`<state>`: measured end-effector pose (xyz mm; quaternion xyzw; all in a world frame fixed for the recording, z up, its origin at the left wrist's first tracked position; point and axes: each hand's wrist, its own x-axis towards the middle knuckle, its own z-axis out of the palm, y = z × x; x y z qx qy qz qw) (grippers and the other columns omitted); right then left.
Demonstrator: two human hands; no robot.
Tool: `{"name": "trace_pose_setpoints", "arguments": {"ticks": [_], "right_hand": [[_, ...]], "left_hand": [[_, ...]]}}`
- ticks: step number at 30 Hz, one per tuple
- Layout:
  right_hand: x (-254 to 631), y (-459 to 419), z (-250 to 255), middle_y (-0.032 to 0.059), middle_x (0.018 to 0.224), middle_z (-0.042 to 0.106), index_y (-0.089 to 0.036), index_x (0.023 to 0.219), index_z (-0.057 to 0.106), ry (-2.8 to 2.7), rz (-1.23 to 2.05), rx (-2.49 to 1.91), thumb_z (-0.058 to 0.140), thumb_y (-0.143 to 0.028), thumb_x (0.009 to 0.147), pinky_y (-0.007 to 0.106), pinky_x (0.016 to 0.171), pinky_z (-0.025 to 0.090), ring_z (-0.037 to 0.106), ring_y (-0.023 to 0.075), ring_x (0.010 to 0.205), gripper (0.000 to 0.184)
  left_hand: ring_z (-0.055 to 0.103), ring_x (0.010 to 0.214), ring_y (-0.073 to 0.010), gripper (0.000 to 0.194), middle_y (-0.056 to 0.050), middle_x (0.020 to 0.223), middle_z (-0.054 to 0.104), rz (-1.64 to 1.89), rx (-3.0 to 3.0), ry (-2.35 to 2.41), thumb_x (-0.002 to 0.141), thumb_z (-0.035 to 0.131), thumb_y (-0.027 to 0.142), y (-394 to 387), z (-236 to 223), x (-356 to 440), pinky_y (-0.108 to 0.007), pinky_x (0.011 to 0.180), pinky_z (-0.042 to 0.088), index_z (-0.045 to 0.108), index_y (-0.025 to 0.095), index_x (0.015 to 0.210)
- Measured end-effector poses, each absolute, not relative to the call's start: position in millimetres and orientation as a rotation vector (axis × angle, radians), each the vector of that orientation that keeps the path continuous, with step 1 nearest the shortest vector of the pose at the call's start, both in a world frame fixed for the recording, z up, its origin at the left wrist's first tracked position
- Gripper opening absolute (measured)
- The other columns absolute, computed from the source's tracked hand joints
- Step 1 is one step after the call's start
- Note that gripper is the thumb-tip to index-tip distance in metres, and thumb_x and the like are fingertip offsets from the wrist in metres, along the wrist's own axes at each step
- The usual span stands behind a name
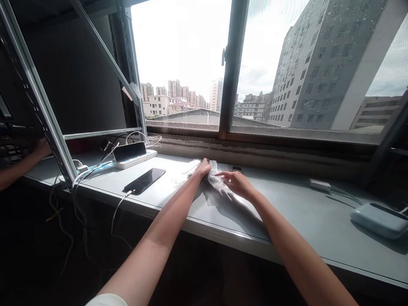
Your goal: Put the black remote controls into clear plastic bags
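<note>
Near the back of the long pale desk, my left hand is closed on a crumpled clear plastic bag. The bag hangs loosely to the right of that hand and catches bright sunlight. My right hand is at the bag's right side with its fingers stretched toward it and apart; whether they touch the plastic I cannot tell. More pale, thin wrapping lies in the glare left of my left hand, its shape washed out. A small dark object sits just behind my right hand, partly hidden.
A black phone with a white cable lies left. Behind it another phone leans on a white box among cables. A metal rack post stands left, beside another person's arm. A blue-grey case and white adapter lie right.
</note>
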<state>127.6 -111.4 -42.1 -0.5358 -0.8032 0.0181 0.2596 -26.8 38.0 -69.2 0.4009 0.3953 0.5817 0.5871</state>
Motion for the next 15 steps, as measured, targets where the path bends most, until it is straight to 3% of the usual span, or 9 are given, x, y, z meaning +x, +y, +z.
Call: {"name": "trace_pose_setpoints", "arguments": {"ticks": [5, 10, 15], "right_hand": [[126.9, -110.3, -42.2, 0.0045, 0.092, 0.078, -0.023, 0.111, 0.076, -2.208, 0.237, -1.340, 0.060, -0.013, 0.085, 0.029, 0.075, 0.052, 0.073, 0.0213, 0.086, 0.032], [128.4, -107.0, -45.1, 0.0049, 0.078, 0.077, -0.016, 0.109, 0.076, -2.221, 0.513, -1.138, 0.063, -0.018, 0.082, 0.030, 0.067, 0.055, 0.070, 0.0188, 0.062, 0.029], [129.0, -108.5, -43.0, 0.0056, 0.076, 0.076, -0.014, 0.108, 0.077, -2.160, 0.880, -1.026, 0.069, -0.029, 0.077, 0.030, 0.063, 0.056, 0.068, 0.0176, 0.059, 0.035]], "left_hand": [[0.058, 0.116, -0.0295, 0.013, -0.010, 0.088, 0.065, 1.297, 1.052, 1.188, 0.083, 0.059, 0.015, 24.8, -60.6, -27.0, -0.032, 0.091, 0.047, 0.055, 0.021, 0.073], [0.048, 0.130, -0.0320, 0.019, -0.009, 0.080, 0.064, 1.262, 1.229, 1.350, 0.077, 0.061, 0.008, 10.2, -49.9, -26.2, -0.037, 0.102, 0.040, 0.053, 0.023, 0.068], [0.043, 0.138, -0.0311, 0.021, -0.011, 0.086, 0.067, 1.270, 1.230, 1.409, 0.078, 0.061, 0.009, 6.0, -46.8, -23.8, -0.038, 0.108, 0.035, 0.053, 0.023, 0.066]]}}
